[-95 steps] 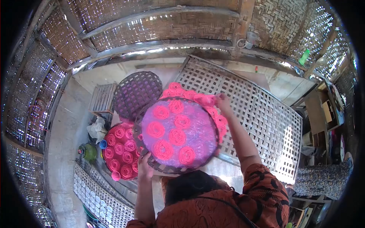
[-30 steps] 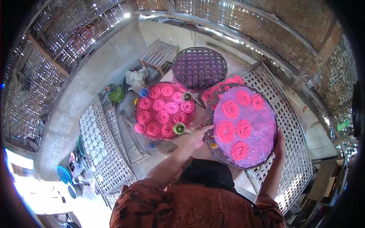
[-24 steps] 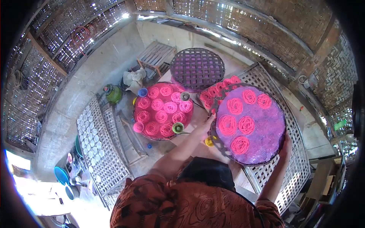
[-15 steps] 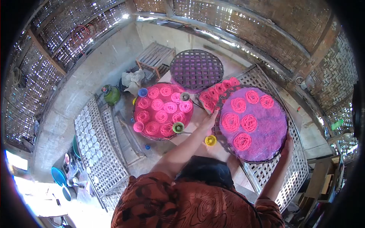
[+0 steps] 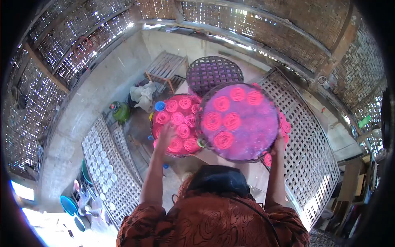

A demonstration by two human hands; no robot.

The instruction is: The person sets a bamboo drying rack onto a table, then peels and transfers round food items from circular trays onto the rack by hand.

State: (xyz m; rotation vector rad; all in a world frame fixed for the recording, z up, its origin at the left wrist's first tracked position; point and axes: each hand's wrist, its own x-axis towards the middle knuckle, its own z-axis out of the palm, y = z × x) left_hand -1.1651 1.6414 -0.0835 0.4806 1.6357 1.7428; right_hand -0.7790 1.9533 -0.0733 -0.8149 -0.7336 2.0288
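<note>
My right hand (image 5: pixel 278 145) grips the right rim of a round woven tray (image 5: pixel 247 142) lined with purple, wet-looking sheeting. Several bright pink coiled nests of strands (image 5: pixel 222 103) lie on its upper and left parts. The tray overlaps a second round tray (image 5: pixel 181 154) full of similar pink nests. Over that second tray, my left hand (image 5: pixel 165 136) is slightly blurred, with its fingers stretched out and nothing visible in them. A blue cup (image 5: pixel 159 106) sits by its upper edge. A green cup-like piece (image 5: pixel 201 143) shows partly at the held tray's left rim.
A dark lattice basket (image 5: pixel 214 74) stands behind. Long woven lattice racks lean at right (image 5: pixel 306 152) and at left (image 5: pixel 117 177), the left one bearing white discs. A slatted wooden bench (image 5: pixel 165 65), a green gas cylinder (image 5: pixel 119 112) and a white bag (image 5: pixel 142 95) stand further back.
The purple-lined tray has moved left in my right hand, now overlapping the second tray. My left hand has let go of its rim and shifted left over the pink nests.
</note>
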